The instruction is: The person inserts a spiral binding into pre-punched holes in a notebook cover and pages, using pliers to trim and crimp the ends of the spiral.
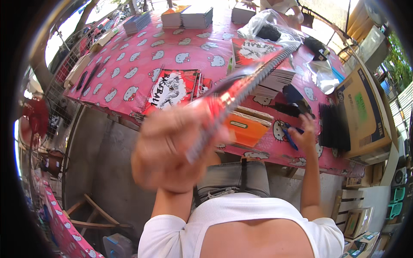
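My left hand [170,144] is closed on the end of a red spiral notebook [245,88], raised edge-on close to the camera and blurred by motion. Its spiral binding runs up to the right. My right hand [306,134] lies at the table's near right, fingers apart, beside a blue-handled tool [291,138]; the tool's kind is hard to make out. Left of the raised notebook, red, black and white spiral notebooks [172,89] lie on the table. Partly behind it rests a stack of notebooks [275,81]. An orange item with a dark label [248,129] sits near the front edge.
A pink patterned cloth covers the table [129,73]. Notebook stacks [197,18] stand along the far side, near a clear plastic bag [269,28]. Black items [333,127] lie beside a cardboard box [361,112] on the right. Another person [279,6] is at the far edge.
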Available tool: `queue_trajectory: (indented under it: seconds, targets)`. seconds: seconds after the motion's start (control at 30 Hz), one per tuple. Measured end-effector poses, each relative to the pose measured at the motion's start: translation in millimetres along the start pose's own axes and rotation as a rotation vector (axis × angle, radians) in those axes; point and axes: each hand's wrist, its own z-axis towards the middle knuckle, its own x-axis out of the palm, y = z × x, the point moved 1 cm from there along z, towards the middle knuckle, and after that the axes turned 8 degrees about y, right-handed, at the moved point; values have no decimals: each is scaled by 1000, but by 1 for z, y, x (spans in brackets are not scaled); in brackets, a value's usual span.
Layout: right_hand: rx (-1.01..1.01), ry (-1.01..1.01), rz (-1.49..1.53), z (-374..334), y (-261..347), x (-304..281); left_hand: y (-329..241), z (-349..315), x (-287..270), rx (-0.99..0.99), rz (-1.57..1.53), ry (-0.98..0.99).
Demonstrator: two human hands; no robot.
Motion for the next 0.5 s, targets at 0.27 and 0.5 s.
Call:
queue_trajectory:
  seconds: [0.27,0.5]
  targets:
    - [156,225,442,-30,70,-34,21,-107,59,-385,-41,440]
    - [-250,180,600,-44,149,-86,21,-111,68,-363,-133,344]
